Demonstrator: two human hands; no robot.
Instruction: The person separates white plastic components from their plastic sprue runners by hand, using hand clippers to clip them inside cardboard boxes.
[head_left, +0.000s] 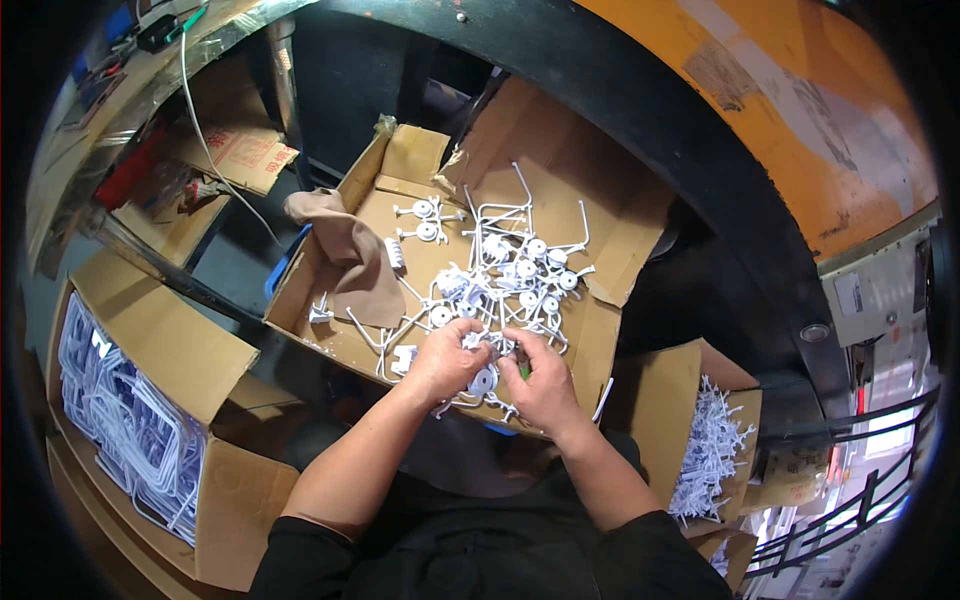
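At the near side of a cardboard tray [385, 215], both my hands are close together over a pile of white plastic moulded parts [525, 270] with thin runners and round discs. My left hand [450, 360] is closed, its fingertips pinching a white plastic part [476, 342]. My right hand [545, 382] has its thumb and fingers bent around a small tool of which only a bit of green [524, 371] shows; the rest is hidden by the fingers. Just below the fingers, between the hands, lies a white disc piece [483, 381].
A brown cloth [355, 260] drapes over the tray's left side. At the lower left stands a carton [240, 500] full of white runners; at right, another carton [655, 400] holds small white parts. A black machine frame [700, 130] with an orange panel [860, 150] curves behind.
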